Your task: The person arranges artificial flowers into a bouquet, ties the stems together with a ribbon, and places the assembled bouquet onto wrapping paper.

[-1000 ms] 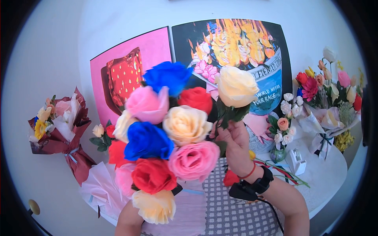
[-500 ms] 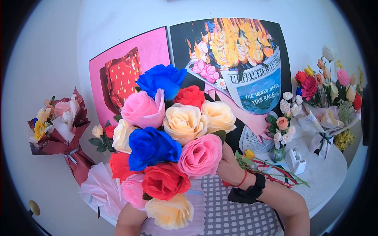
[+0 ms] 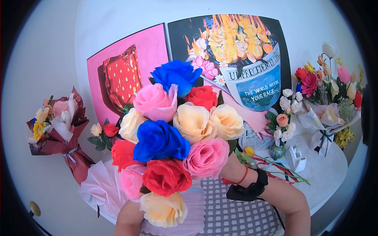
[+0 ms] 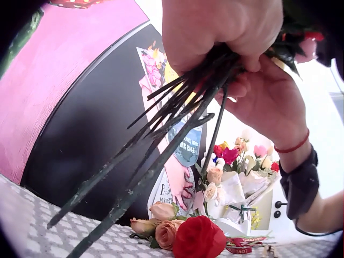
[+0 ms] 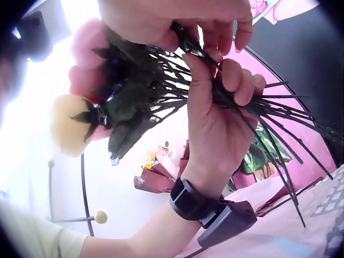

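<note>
A bunch of roses in blue (image 3: pixel 162 141), red (image 3: pixel 167 177), pink (image 3: pixel 206 158) and cream faces the head camera, hiding my left hand there. In the right wrist view my left hand (image 5: pixel 217 126) grips the gathered dark green stems (image 5: pixel 277 115), its fingers curled round them. Close above it, my right hand (image 5: pixel 177 21) pinches one stem (image 5: pixel 191 43) against the bunch. The cream rose (image 3: pixel 227 122) at the bunch's right edge sits nearest the right hand. Cut stem ends (image 4: pixel 123 201) fan out below both hands in the left wrist view.
Wrapped bouquets stand at left (image 3: pixel 65 133) and right (image 3: pixel 327 110). Pink wrapping paper (image 3: pixel 103 188) lies on the table's left. A small glass vase (image 3: pixel 277 151), a white tape dispenser (image 3: pixel 297 158) and loose stems (image 3: pixel 289 173) are at right. Two pictures lean against the wall.
The right-hand cream rose has come down from above the bunch to sit level among the other blooms. My right hand has lowered behind the flowers. The bunch has shifted slightly to the right.
</note>
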`<action>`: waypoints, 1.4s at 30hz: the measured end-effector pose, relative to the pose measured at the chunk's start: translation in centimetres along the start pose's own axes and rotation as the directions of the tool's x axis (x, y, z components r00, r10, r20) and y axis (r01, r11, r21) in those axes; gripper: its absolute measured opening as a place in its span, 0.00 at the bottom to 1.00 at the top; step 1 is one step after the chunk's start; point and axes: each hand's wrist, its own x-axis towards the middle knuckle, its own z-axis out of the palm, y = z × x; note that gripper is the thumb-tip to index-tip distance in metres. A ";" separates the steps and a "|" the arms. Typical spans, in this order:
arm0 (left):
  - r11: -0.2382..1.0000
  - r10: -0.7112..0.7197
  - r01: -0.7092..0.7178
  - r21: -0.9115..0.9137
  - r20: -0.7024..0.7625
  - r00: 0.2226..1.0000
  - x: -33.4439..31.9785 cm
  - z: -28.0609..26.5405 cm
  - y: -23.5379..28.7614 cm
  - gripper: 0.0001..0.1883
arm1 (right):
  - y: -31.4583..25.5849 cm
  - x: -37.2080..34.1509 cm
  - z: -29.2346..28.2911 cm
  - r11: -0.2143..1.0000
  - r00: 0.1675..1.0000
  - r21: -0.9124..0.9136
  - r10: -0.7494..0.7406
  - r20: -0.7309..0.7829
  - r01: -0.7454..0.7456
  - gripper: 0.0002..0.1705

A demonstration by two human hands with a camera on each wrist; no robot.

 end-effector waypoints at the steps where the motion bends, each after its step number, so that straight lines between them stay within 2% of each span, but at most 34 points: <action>1: 1.000 -0.007 0.007 -0.026 0.004 1.000 0.0 0.1 0.0 0.21 | 0.5 0.1 0.1 0.993 0.995 -0.072 -0.097 -0.007 0.096 0.17; 2: 0.999 -0.011 0.011 -0.050 0.008 1.000 0.0 0.1 0.0 0.22 | 0.9 0.0 0.1 0.993 0.995 -0.069 -0.100 -0.004 0.099 0.17; 4: 0.995 -0.016 0.017 -0.099 0.014 1.000 0.6 0.5 -0.1 0.22 | 1.6 -0.3 0.2 0.949 0.981 -0.265 -0.190 -0.041 0.173 0.15; 5: 0.992 -0.015 0.017 -0.125 0.016 1.000 0.5 0.5 -0.3 0.22 | 1.1 -0.3 0.4 0.949 0.981 -0.261 -0.192 -0.034 0.177 0.15; 6: 0.988 -0.014 0.017 -0.152 0.018 1.000 0.2 0.4 -0.6 0.23 | 0.1 -0.4 0.6 0.999 0.982 -0.029 -0.039 -0.184 0.035 0.15; 7: 0.984 -0.013 0.016 -0.179 0.020 1.000 -0.2 0.2 -0.9 0.23 | -0.5 -0.5 0.9 0.972 0.946 0.220 0.146 -0.289 -0.083 0.15; 11: 0.958 -0.007 0.016 -0.288 0.031 0.999 -1.7 -0.5 -1.8 0.24 | -0.2 -1.2 0.2 0.975 0.919 0.209 0.153 -0.363 -0.080 0.18; 13: 0.949 -0.001 0.011 -0.315 0.033 0.999 -1.8 0.4 -1.9 0.25 | 0.5 -2.5 0.7 0.999 0.943 0.045 0.043 -0.329 -0.030 0.18; 14: 0.974 0.161 -0.142 0.178 -0.096 0.982 -1.3 2.5 -2.2 0.20 | 0.7 -2.8 0.6 0.999 0.952 -0.037 -0.011 -0.307 0.000 0.18; 15: 0.745 0.356 -0.197 0.637 -0.130 0.925 -0.8 4.6 -2.4 0.16 | -0.6 -2.9 0.2 0.982 0.985 -0.186 0.002 -0.172 -0.034 0.16; 16: 0.327 0.530 -0.139 0.935 -0.059 0.846 -0.5 5.6 -2.5 0.12 | -0.6 -3.3 -0.3 0.982 0.985 -0.185 0.001 -0.172 -0.033 0.16; 17: 0.326 0.529 -0.139 0.935 -0.058 0.847 -0.5 5.3 -2.5 0.12 | -0.6 -3.9 -0.8 0.909 0.998 -0.414 0.022 -0.061 -0.045 0.18; 18: 0.326 0.528 -0.125 0.937 -0.071 0.846 -0.4 4.8 -2.6 0.13 | -0.5 -4.3 -1.0 0.785 0.997 -0.619 0.069 0.041 -0.029 0.21; 19: 0.326 0.527 -0.111 0.939 -0.083 0.845 -0.3 4.4 -2.5 0.14 | -0.3 -4.4 -1.0 0.785 0.997 -0.619 0.067 0.039 -0.029 0.21; 20: 0.324 0.527 -0.112 0.939 -0.081 0.846 -0.3 4.3 -2.3 0.14 | 0.1 -4.4 -1.0 0.950 0.980 -0.256 0.149 -0.128 -0.178 0.19; 21: 0.355 0.494 -0.113 0.928 -0.084 0.865 -0.4 4.3 -2.1 0.15 | 0.5 -4.3 -1.0 0.954 0.928 0.164 0.284 -0.242 -0.250 0.17; 22: 0.385 0.460 -0.112 0.916 -0.085 0.884 -0.5 4.2 -1.9 0.15 | 0.7 -4.3 -1.0 0.796 0.849 0.558 0.446 -0.284 -0.232 0.16; 23: 0.572 0.452 -0.204 0.795 -0.098 0.887 -0.2 4.4 -2.1 0.16 | 0.6 -4.1 -0.5 0.984 0.879 0.054 0.174 -0.444 -0.167 0.15; 24: 0.572 0.453 -0.205 0.794 -0.098 0.886 -0.2 4.4 -1.9 0.16 | 0.0 -3.7 0.2 0.877 0.887 -0.472 -0.143 -0.439 -0.092 0.15; 25: 0.621 0.455 -0.298 0.725 -0.024 0.890 -0.2 4.4 -1.7 0.17 | -1.7 -3.1 0.1 0.966 0.927 -0.247 -0.166 -0.336 0.083 0.15; 26: 0.665 0.462 -0.383 0.641 0.049 0.885 -0.1 4.4 -1.6 0.17 | -3.8 -2.1 -0.1 0.974 0.947 0.015 -0.216 -0.238 0.226 0.15; 27: 0.676 0.538 -0.463 0.573 0.046 0.842 0.1 4.8 -1.7 0.19 | -3.2 -1.9 -0.4 0.979 0.960 -0.079 -0.200 -0.196 0.188 0.14; 28: 0.677 0.538 -0.463 0.573 0.044 0.842 0.0 4.7 -1.5 0.19 | -2.3 -1.7 -0.7 0.973 0.971 -0.172 -0.180 -0.155 0.152 0.14; 29: 0.651 0.524 -0.463 0.601 0.085 0.847 -0.1 4.3 -1.1 0.18 | -2.1 -1.1 -1.0 0.863 0.971 -0.479 -0.225 -0.077 0.162 0.13; 30: 0.624 0.507 -0.464 0.628 0.126 0.853 -0.2 4.2 -0.8 0.17 | -1.6 -1.1 -1.2 0.863 0.971 -0.479 -0.225 -0.078 0.161 0.13; 32: 0.614 0.505 -0.463 0.638 0.133 0.853 -0.4 4.5 -0.7 0.18 | -0.7 -1.0 -1.8 0.782 0.998 -0.623 -0.045 -0.042 0.009 0.12; 33: 0.627 0.482 -0.434 0.647 0.116 0.869 -0.4 4.5 -0.7 0.18 | -0.7 -1.3 -2.0 0.833 0.994 -0.549 0.015 -0.107 -0.071 0.10; 34: 0.637 0.463 -0.408 0.655 0.098 0.881 -0.5 4.5 -0.7 0.19 | 0.5 -1.2 -2.3 0.869 0.985 -0.493 -0.116 -0.131 0.037 0.11; 36: 0.637 0.480 -0.390 0.665 0.054 0.875 -0.5 4.6 -1.1 0.17 | -0.7 -1.0 -1.5 0.960 0.960 -0.275 -0.124 -0.252 0.052 0.12; 37: 0.629 0.472 -0.330 0.704 -0.009 0.881 -0.4 4.6 -1.3 0.16 | -0.5 -1.0 -1.3 0.961 0.961 -0.272 -0.125 -0.245 0.056 0.12; 39: 0.575 0.486 -0.225 0.787 -0.107 0.867 -0.2 4.4 -1.6 0.14 | -0.1 -1.8 -1.3 0.919 0.963 -0.350 -0.237 -0.126 0.180 0.12; 40: 0.582 0.445 -0.096 0.807 -0.218 0.868 -0.3 3.5 -1.8 0.15 | -0.1 -2.2 -1.2 0.919 0.963 -0.351 -0.237 -0.127 0.180 0.12; 42: 0.595 0.460 -0.113 0.796 -0.221 0.860 -0.2 3.5 -1.8 0.15 | -0.4 -2.9 -0.8 0.999 0.995 -0.021 -0.043 -0.085 0.041 0.13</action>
